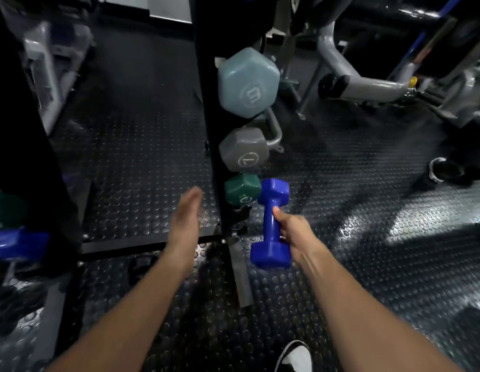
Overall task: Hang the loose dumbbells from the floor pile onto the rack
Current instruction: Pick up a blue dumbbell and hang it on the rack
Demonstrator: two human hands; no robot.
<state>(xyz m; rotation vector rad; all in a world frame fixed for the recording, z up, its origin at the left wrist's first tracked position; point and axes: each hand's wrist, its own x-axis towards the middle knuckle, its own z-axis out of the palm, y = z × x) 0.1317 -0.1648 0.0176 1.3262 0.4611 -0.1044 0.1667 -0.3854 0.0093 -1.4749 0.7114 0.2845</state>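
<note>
Dumbbell point(271, 224) in blue sits upright at centre frame, your right hand point(295, 232) wrapped shut around its handle just beside the green dumbbell point(241, 191) low on the rack point(206, 103), likely lining up a hook, while your left hand point(185, 221) hovers flat, fingers pressed together.

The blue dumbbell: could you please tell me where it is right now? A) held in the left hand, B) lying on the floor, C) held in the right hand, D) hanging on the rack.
C: the right hand grips the blue dumbbell by its handle beside the rack, while the left hand is open and empty.
</note>
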